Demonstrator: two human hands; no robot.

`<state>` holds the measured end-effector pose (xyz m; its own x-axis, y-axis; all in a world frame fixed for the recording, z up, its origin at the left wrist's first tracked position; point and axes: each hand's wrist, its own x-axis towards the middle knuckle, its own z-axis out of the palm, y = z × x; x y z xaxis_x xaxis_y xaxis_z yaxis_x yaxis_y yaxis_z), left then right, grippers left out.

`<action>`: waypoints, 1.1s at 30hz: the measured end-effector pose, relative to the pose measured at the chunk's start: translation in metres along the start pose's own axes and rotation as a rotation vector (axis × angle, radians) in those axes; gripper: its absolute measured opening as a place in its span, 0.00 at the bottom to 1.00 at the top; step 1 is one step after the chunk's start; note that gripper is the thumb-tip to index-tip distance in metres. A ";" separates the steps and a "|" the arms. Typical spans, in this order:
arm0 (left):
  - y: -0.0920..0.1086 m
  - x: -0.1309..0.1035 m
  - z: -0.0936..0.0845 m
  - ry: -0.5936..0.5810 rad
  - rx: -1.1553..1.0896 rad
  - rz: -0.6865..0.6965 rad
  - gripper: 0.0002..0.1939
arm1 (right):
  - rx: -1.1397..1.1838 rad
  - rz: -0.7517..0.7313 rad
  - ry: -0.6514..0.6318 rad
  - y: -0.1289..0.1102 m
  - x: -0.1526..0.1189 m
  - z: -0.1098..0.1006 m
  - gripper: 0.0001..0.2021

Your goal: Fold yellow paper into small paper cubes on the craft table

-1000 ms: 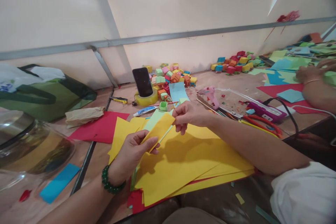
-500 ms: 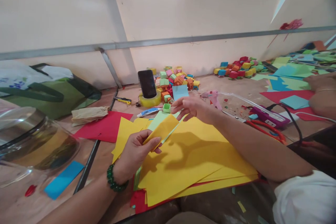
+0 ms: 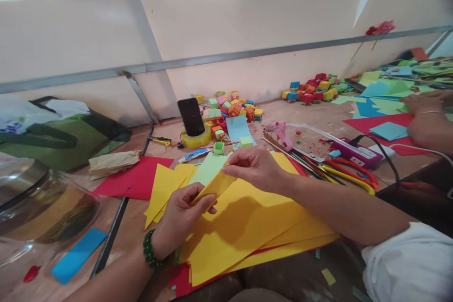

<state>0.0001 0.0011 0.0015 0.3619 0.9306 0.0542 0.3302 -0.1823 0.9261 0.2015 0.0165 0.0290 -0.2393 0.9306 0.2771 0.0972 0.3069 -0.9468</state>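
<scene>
Between my hands a folded strip of yellow paper (image 3: 216, 186) is held above a stack of yellow sheets (image 3: 247, 226). My left hand (image 3: 187, 207) pinches its near end between thumb and fingers. At its far end my right hand (image 3: 253, 165) grips the edge with thumb and fingertips. Just beyond lie a light green sheet (image 3: 208, 168), a small open green paper box (image 3: 219, 148) and a pale green paper cube (image 3: 246, 142). A light blue paper strip (image 3: 239, 128) leans by the heap of coloured paper cubes (image 3: 230, 108).
A phone (image 3: 191, 117) rests on a yellow tape roll (image 3: 197, 138). At right are a pink glue gun (image 3: 283, 135), orange-handled scissors (image 3: 354, 170) and a purple power strip (image 3: 354, 152). A glass jar (image 3: 46, 212) and green bag (image 3: 88, 137) stand left. Another person's hand (image 3: 426, 104) is far right.
My right hand has come down and left and taken hold of the yellow strip's far end. The pale green cube and more tool handles now show. The view has shifted slightly.
</scene>
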 end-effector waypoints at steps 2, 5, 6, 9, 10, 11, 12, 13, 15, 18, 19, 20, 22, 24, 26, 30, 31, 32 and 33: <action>-0.001 0.001 0.000 -0.021 -0.016 -0.022 0.17 | 0.040 0.035 -0.030 0.002 0.003 -0.001 0.16; -0.001 0.002 -0.001 -0.095 -0.079 -0.087 0.20 | 0.058 0.100 -0.096 0.008 0.008 -0.004 0.18; 0.000 0.003 -0.001 -0.120 -0.083 -0.109 0.20 | 0.049 0.117 -0.116 0.011 0.010 -0.005 0.17; 0.001 0.002 -0.002 -0.130 0.069 -0.102 0.18 | -0.035 0.185 -0.213 0.018 0.014 -0.011 0.13; 0.000 0.001 -0.002 -0.114 0.177 -0.071 0.16 | -0.077 0.221 -0.264 0.019 0.015 -0.013 0.11; 0.000 0.000 -0.003 -0.097 0.299 -0.031 0.15 | -0.119 0.263 -0.317 0.021 0.016 -0.014 0.10; -0.002 -0.001 -0.003 -0.086 0.421 0.012 0.16 | -0.159 0.303 -0.366 0.022 0.017 -0.015 0.09; -0.004 -0.002 -0.003 -0.084 0.534 0.056 0.18 | -0.193 0.337 -0.405 0.023 0.018 -0.016 0.08; -0.009 -0.003 -0.003 -0.096 0.709 0.149 0.23 | -0.270 0.374 -0.463 0.025 0.019 -0.016 0.07; -0.018 -0.002 -0.003 -0.130 0.833 0.298 0.25 | -0.482 0.331 -0.502 0.029 0.020 -0.015 0.06; -0.019 -0.001 -0.003 -0.149 0.853 0.332 0.25 | -0.572 0.302 -0.510 0.030 0.021 -0.015 0.06; -0.020 0.000 -0.002 -0.170 0.869 0.358 0.24 | -0.656 0.272 -0.515 0.031 0.021 -0.015 0.06; -0.020 0.001 -0.002 -0.209 0.899 0.411 0.19 | -0.789 0.239 -0.525 0.032 0.020 -0.015 0.07; -0.019 0.001 -0.002 -0.228 0.930 0.469 0.14 | -0.877 0.236 -0.519 0.031 0.020 -0.014 0.10; -0.017 0.001 -0.001 -0.239 0.953 0.517 0.12 | -0.952 0.232 -0.491 0.027 0.018 -0.013 0.13; -0.016 0.000 0.000 -0.255 1.029 0.574 0.13 | -1.029 0.171 -0.484 0.017 0.013 -0.007 0.10; -0.015 0.000 0.001 -0.266 1.056 0.587 0.13 | -1.015 0.156 -0.507 0.016 0.011 -0.005 0.07; -0.015 0.000 0.001 -0.279 1.080 0.600 0.13 | -0.985 0.147 -0.540 0.015 0.009 -0.003 0.05; -0.014 0.001 0.001 -0.295 1.103 0.613 0.13 | -0.945 0.146 -0.573 0.015 0.008 -0.002 0.04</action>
<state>-0.0037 0.0039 -0.0115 0.8396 0.5241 0.1428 0.5321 -0.8464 -0.0222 0.2028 0.0290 0.0170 -0.5521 0.8153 -0.1744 0.7986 0.4571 -0.3915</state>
